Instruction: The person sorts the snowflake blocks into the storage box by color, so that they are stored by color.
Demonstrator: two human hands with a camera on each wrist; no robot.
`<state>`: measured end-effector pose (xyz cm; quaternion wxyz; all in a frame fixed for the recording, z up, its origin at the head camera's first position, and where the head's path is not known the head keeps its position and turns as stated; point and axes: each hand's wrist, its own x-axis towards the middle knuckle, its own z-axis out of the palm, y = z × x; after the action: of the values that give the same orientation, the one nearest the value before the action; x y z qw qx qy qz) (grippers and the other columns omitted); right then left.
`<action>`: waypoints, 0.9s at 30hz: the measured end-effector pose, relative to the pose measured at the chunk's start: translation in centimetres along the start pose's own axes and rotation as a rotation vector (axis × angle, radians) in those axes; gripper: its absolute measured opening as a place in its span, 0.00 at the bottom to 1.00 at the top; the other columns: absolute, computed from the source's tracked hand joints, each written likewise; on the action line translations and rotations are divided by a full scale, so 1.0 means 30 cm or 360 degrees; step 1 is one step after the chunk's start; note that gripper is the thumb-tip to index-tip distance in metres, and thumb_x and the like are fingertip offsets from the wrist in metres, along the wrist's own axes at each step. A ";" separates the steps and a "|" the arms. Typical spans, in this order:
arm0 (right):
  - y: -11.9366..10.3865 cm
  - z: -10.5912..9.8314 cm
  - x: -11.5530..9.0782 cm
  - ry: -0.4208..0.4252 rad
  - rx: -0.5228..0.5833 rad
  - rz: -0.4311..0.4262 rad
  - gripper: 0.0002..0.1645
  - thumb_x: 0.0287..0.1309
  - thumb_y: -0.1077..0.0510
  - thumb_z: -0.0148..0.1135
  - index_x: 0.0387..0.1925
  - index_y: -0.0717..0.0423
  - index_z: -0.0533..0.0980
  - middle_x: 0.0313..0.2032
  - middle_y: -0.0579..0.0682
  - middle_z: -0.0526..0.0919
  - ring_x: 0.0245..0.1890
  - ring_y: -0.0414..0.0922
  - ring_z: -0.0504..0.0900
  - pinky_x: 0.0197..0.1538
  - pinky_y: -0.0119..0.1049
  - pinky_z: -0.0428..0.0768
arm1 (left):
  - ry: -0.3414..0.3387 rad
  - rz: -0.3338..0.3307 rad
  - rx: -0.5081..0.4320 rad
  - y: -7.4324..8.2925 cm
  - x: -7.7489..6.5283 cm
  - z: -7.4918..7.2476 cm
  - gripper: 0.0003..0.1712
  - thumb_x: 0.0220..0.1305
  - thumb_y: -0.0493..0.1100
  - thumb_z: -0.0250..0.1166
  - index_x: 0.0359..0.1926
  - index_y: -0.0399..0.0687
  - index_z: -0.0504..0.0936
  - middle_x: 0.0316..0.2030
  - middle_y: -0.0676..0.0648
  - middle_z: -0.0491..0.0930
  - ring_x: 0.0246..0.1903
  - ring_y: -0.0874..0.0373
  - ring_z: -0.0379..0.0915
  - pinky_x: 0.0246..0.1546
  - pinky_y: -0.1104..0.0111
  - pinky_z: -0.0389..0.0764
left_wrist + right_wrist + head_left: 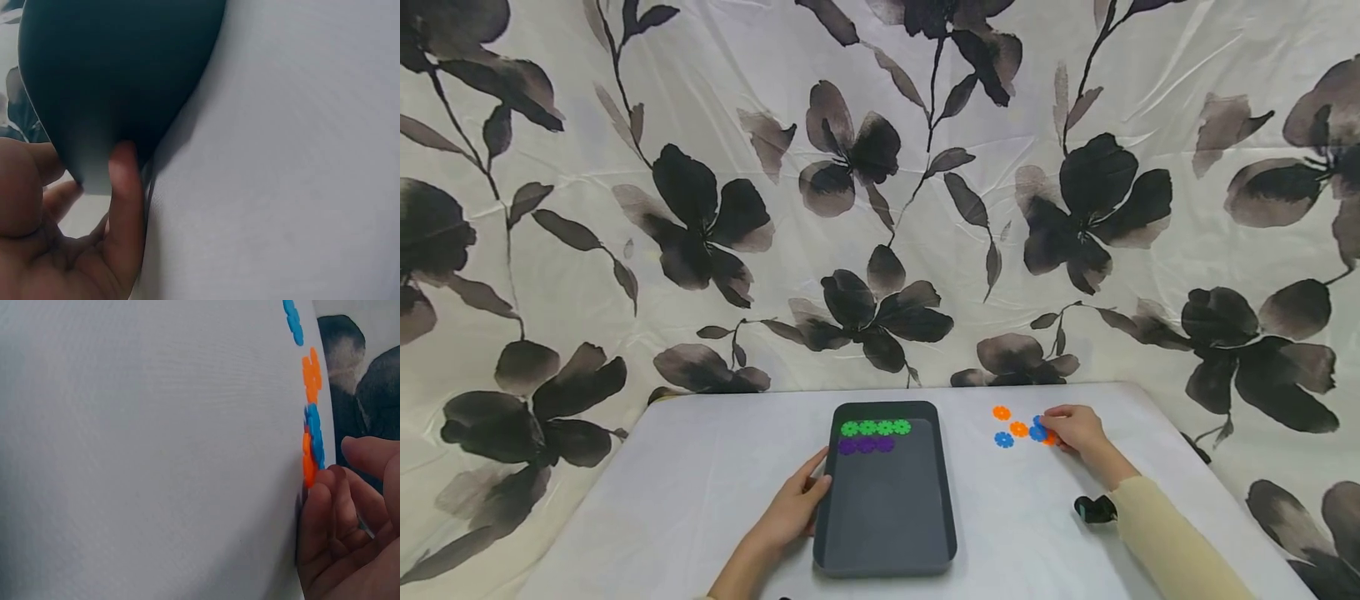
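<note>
My left hand (pixel 796 500) holds the left side of a dark grey rectangular tray (pixel 887 517), and the left wrist view shows thumb and fingers (pixel 127 187) around the tray's edge (pixel 125 81). Inside, a row of several green flower-shaped discs (pixel 868 428) lies above a row of three purple flower-shaped discs (pixel 867 445). To the tray's right, my right hand (pixel 1078 432) reaches down to a blue flower-shaped disc (pixel 315 434) overlapping an orange flower-shaped disc (pixel 307 464). Its fingertips touch or nearly touch them; a gap shows between thumb and fingers.
Two more orange discs (pixel 1001 412) and another blue disc (pixel 1003 440) lie on the white-covered table (pixel 1015 517). A small black object (pixel 1095 509) sits by the right sleeve. Behind the table's far edge hangs a floral cloth (pixel 865 208).
</note>
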<state>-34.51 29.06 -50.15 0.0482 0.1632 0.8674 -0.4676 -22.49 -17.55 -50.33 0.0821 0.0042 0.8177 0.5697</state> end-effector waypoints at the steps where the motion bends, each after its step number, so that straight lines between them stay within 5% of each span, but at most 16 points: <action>1: 0.006 0.003 -0.001 0.0006 -0.0006 -0.0001 0.26 0.63 0.51 0.62 0.56 0.66 0.74 0.32 0.54 0.76 0.20 0.43 0.73 0.26 0.31 0.76 | -0.0002 -0.0004 0.0007 0.000 -0.002 0.002 0.31 0.75 0.48 0.52 0.75 0.54 0.56 0.39 0.41 0.71 0.28 0.54 0.67 0.19 0.63 0.78; 21: 0.026 0.021 -0.002 0.0156 -0.0210 -0.0143 0.28 0.59 0.51 0.67 0.55 0.66 0.76 0.37 0.58 0.77 0.19 0.46 0.71 0.24 0.34 0.71 | 0.0026 0.0026 0.0015 0.007 -0.005 0.011 0.31 0.75 0.47 0.53 0.75 0.56 0.58 0.38 0.42 0.71 0.26 0.54 0.65 0.19 0.62 0.77; 27: 0.015 0.021 -0.010 0.0131 -0.0304 -0.0180 0.31 0.57 0.48 0.68 0.55 0.66 0.76 0.49 0.66 0.77 0.38 0.56 0.74 0.41 0.45 0.76 | 0.0057 0.0011 0.0034 -0.003 -0.004 0.011 0.31 0.75 0.47 0.53 0.75 0.57 0.58 0.38 0.42 0.71 0.26 0.54 0.65 0.19 0.62 0.76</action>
<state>-34.12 28.69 -50.80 0.0013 0.1276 0.9171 -0.3776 -22.31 -17.29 -50.51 0.0653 -0.0022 0.8251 0.5611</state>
